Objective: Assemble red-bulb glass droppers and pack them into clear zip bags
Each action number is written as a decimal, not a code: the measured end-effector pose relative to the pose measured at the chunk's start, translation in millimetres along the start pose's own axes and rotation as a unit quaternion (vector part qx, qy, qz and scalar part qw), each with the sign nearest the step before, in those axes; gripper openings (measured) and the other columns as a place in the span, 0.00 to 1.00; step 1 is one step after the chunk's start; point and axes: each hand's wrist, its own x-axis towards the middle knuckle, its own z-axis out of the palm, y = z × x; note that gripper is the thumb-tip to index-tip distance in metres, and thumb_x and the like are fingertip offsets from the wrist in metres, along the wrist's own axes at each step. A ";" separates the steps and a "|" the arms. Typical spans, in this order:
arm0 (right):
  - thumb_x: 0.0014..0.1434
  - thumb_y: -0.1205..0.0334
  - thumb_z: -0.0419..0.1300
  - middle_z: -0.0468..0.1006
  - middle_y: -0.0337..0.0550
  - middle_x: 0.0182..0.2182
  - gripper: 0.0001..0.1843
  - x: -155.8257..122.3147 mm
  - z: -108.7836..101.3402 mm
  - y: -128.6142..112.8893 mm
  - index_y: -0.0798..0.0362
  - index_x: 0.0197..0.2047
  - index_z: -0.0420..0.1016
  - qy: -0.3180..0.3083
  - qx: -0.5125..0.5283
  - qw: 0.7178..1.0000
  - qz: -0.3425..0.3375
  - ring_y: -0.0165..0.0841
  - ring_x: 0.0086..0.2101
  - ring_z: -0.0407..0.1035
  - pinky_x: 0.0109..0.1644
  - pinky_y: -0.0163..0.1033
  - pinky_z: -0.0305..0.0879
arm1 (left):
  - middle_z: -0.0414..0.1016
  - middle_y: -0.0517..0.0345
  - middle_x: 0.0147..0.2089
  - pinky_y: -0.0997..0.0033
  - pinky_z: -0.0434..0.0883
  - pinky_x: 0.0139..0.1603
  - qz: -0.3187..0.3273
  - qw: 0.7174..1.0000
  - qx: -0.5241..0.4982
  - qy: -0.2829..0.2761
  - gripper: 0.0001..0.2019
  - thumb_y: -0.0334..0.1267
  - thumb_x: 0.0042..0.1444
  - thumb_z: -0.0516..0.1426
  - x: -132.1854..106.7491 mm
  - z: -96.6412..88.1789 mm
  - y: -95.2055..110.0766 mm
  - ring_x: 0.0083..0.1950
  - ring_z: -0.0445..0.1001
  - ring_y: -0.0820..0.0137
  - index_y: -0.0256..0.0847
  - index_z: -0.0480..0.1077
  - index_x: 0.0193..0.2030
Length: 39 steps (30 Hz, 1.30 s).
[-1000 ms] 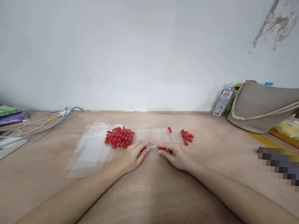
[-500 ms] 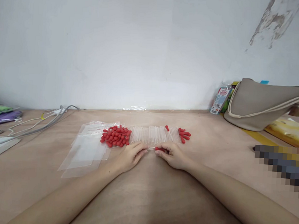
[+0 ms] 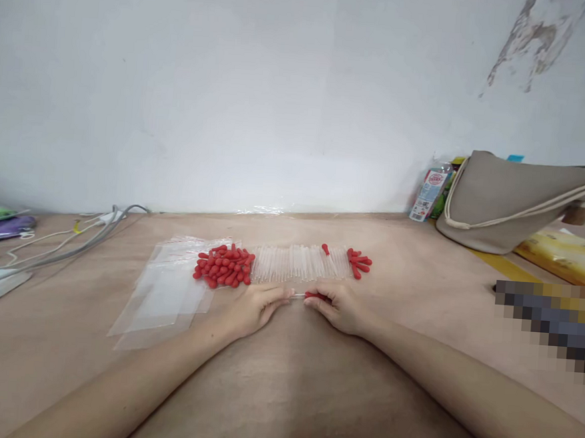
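Note:
My left hand (image 3: 261,305) pinches the end of a thin, clear dropper tube (image 3: 298,295). Facing it, my right hand (image 3: 339,305) is closed around a red rubber bulb (image 3: 311,296), into whose mouth the tube runs or which it touches; fingers hide the exact joint. Just beyond both hands lies a row of clear dropper tubes (image 3: 284,262). A heap of red rubber bulbs (image 3: 223,266) covers the row's left end. At its right end are several more red bulbs (image 3: 358,262), and a single bulb (image 3: 325,249) sits on a tube near them.
Flat clear plastic bags (image 3: 159,300) overlap on the table at left. Farther left are grey cables (image 3: 85,248) and a purple packet (image 3: 1,229). On the right stand a bottle (image 3: 429,192) and a grey bag (image 3: 514,201), with a yellow packet (image 3: 565,258) beside it.
The view has shifted slightly. My left hand has moved a little to the right, and both hands still hold the tube and bulb end to end.

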 end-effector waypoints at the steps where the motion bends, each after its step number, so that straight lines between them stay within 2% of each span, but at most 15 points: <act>1: 0.57 0.60 0.52 0.73 0.41 0.27 0.09 -0.6 -0.5 -0.7 0.53 0.33 0.72 -0.007 -0.004 1.000 -0.003 0.29 0.29 0.66 0.33 0.34 0.60 | 0.73 0.55 0.34 0.73 0.68 0.34 0.008 1.000 0.007 -0.006 0.12 0.34 0.61 0.45 -0.4 0.3 -0.3 0.34 0.71 0.71 0.40 0.70 0.42; 8: 0.57 0.61 0.52 0.73 0.40 0.26 0.09 -2.2 -0.6 -3.2 0.54 0.31 0.71 -0.051 -0.022 0.998 -0.012 0.28 0.27 0.65 0.32 0.32 0.60 | 0.73 0.53 0.35 0.74 0.68 0.37 0.035 0.998 0.032 -0.028 0.13 0.32 0.60 0.45 -3.5 1.2 -0.4 0.37 0.72 0.70 0.39 0.69 0.42; 16: 0.58 0.61 0.52 0.74 0.42 0.28 0.10 1.2 1.5 -0.3 0.54 0.32 0.72 -0.052 -0.070 0.996 -0.030 0.29 0.29 0.66 0.33 0.34 0.60 | 0.72 0.54 0.34 0.73 0.68 0.36 0.019 0.998 0.056 -0.028 0.12 0.32 0.61 0.45 -1.5 4.8 0.5 0.36 0.71 0.70 0.39 0.69 0.42; 19: 0.58 0.62 0.51 0.76 0.43 0.32 0.10 5.0 -0.5 1.2 0.53 0.38 0.73 -0.035 -0.096 0.994 -0.046 0.31 0.33 0.68 0.36 0.35 0.61 | 0.71 0.55 0.34 0.73 0.68 0.35 -0.005 0.998 0.061 -0.009 0.12 0.34 0.61 0.46 0.5 6.6 0.7 0.34 0.70 0.71 0.39 0.69 0.42; 21: 0.58 0.62 0.52 0.76 0.44 0.35 0.11 6.8 -2.4 3.4 0.52 0.42 0.72 -0.002 -0.106 0.993 -0.044 0.32 0.34 0.69 0.38 0.36 0.62 | 0.72 0.55 0.36 0.73 0.68 0.36 -0.028 0.998 0.056 0.021 0.11 0.35 0.60 0.47 1.4 7.1 0.3 0.36 0.71 0.71 0.39 0.68 0.44; 24: 0.55 0.61 0.56 0.77 0.44 0.35 0.11 6.8 -5.4 8.3 0.53 0.42 0.71 0.044 -0.116 0.992 -0.027 0.32 0.35 0.69 0.39 0.37 0.63 | 0.73 0.55 0.40 0.72 0.68 0.40 -0.045 0.997 0.039 0.052 0.11 0.36 0.60 0.48 1.4 6.8 -1.2 0.40 0.71 0.71 0.41 0.66 0.47; 31: 0.55 0.64 0.56 0.75 0.41 0.30 0.05 4.8 -5.6 12.3 0.53 0.35 0.72 0.037 -0.095 0.994 -0.038 0.31 0.33 0.68 0.36 0.35 0.63 | 0.73 0.55 0.36 0.72 0.68 0.37 -0.067 0.996 0.042 0.032 0.11 0.38 0.60 0.49 1.0 6.2 -2.3 0.37 0.71 0.70 0.40 0.69 0.43; 39: 0.57 0.62 0.52 0.72 0.43 0.29 0.06 3.3 -0.6 14.8 0.55 0.34 0.68 0.031 -0.113 0.990 -0.073 0.30 0.31 0.67 0.33 0.35 0.62 | 0.72 0.56 0.33 0.73 0.67 0.35 -0.051 0.998 0.024 0.041 0.10 0.36 0.60 0.48 5.0 5.4 3.6 0.35 0.70 0.72 0.39 0.69 0.39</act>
